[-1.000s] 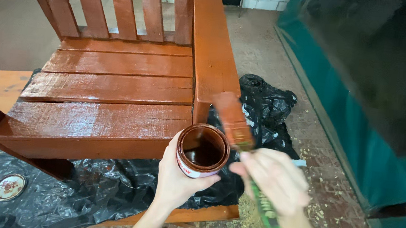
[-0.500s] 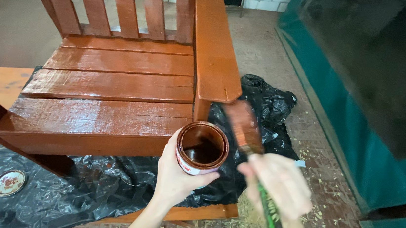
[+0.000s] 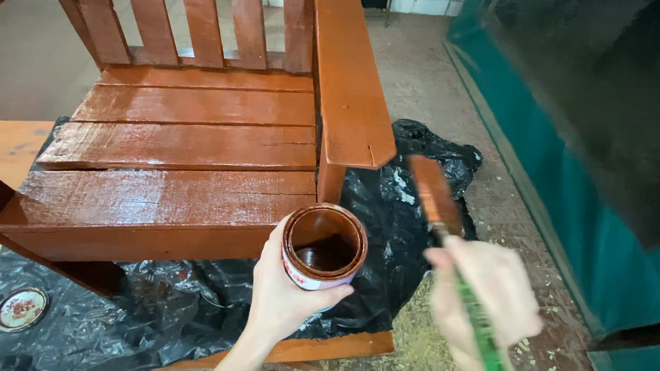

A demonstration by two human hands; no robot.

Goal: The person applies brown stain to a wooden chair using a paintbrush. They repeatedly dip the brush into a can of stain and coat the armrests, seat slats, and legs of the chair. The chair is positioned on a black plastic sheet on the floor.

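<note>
Left hand (image 3: 288, 290) clamped around an open paint tin (image 3: 324, 245), fingers wrapped on its wall, mouth kept level and upward, probably so that the dark brown stain inside does not spill. Tin held in the air just in front of the front slat of the wooden chair (image 3: 188, 156), above the black plastic sheet (image 3: 172, 315).

Right hand (image 3: 488, 298) closed on the green handle of a paintbrush (image 3: 452, 254), blurred by motion; bristles brown and wet, pointing up and away, near the chair's right armrest (image 3: 351, 91) but apart from it. Brush to the right of the tin, not inside it.

Chair surface glossy and red-brown on seat slats, back and armrests, so apparently freshly coated. Plastic sheet spread under the chair, most likely to catch drips. Round tin lid (image 3: 21, 307) lying on the sheet at lower left, well apart from both hands. Sawdust scattered over the brick floor (image 3: 469, 86); green wall panel (image 3: 587, 194) on the right.
</note>
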